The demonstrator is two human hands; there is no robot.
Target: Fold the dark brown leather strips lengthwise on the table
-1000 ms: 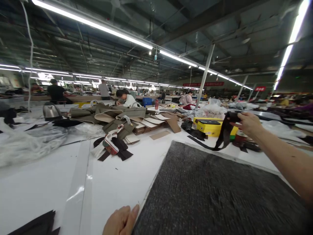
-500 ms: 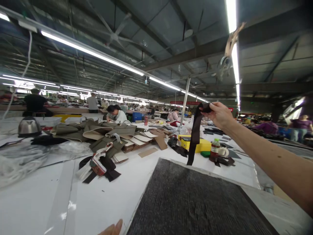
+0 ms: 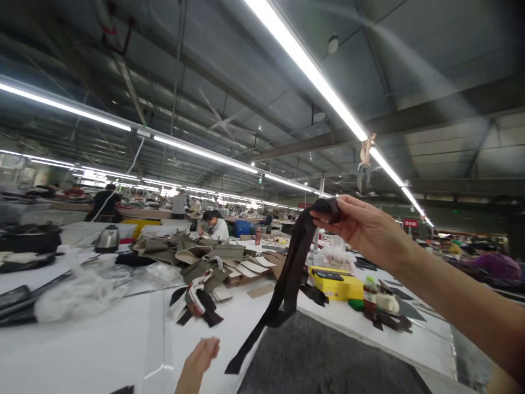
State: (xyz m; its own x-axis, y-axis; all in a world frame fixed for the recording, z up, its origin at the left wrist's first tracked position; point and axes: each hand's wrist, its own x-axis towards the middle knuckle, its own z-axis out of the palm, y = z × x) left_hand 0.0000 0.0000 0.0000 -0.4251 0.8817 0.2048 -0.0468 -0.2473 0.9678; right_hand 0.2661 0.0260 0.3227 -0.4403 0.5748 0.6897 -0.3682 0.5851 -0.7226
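Note:
My right hand (image 3: 361, 227) is closed on the folded upper end of dark brown-black strips (image 3: 289, 268), raised above the table. The strips hang down to the left, and one long tail reaches toward the near left corner of a dark ribbed board (image 3: 328, 358). Low in the view, left of that board, my left hand (image 3: 199, 358) is slightly blurred, its fingers stretched out with nothing visible in them. Between the hands and the far pile lies a bundle of dark and white strips with a red-and-white band (image 3: 196, 298).
Olive and tan cut pieces (image 3: 213, 257) are heaped on the white table (image 3: 123, 345). A yellow box (image 3: 336, 283), a green-capped bottle (image 3: 369, 295) and a pale mug (image 3: 388, 302) stand to the right. Plastic bags (image 3: 82, 295) and a kettle (image 3: 107, 239) are at left. People work beyond.
The strips in my right hand have swung left and show more length, one tail now splayed out. My left hand has risen further into view. The camera view has shifted left and upward.

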